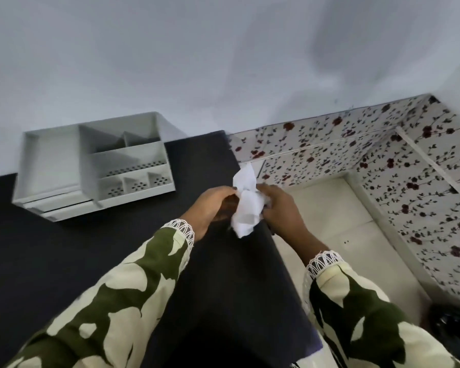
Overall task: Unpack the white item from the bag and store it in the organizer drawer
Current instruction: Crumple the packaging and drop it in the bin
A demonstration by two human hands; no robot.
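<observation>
The white item (245, 200) is a crumpled, thin white piece (paper or plastic, cannot tell which) held between both hands above the right edge of the black table (64, 261). The left hand (210, 208) reaches in from the lower left, palm turned toward the item, fingers curled and pressed against its left side. The right hand (282, 208) reaches in from the lower right, fingers closed on the item's right side. Something small and dark shows at the right fingertips; it is too blurred to identify. Both forearms wear green-and-cream patterned sleeves (122, 309) with white lace cuffs.

The item sits upright between the two grips, its upper end sticking out above the fingers and its lower end hanging below them.

The white organizer (91, 166) stands on the far left part of the table, against the pale wall (197, 62), well apart from the hands. Its top has several open compartments; drawer fronts show at its lower front. To the right of the table lie a light tiled floor (329, 208) and a floral-patterned wall base (409, 181).
</observation>
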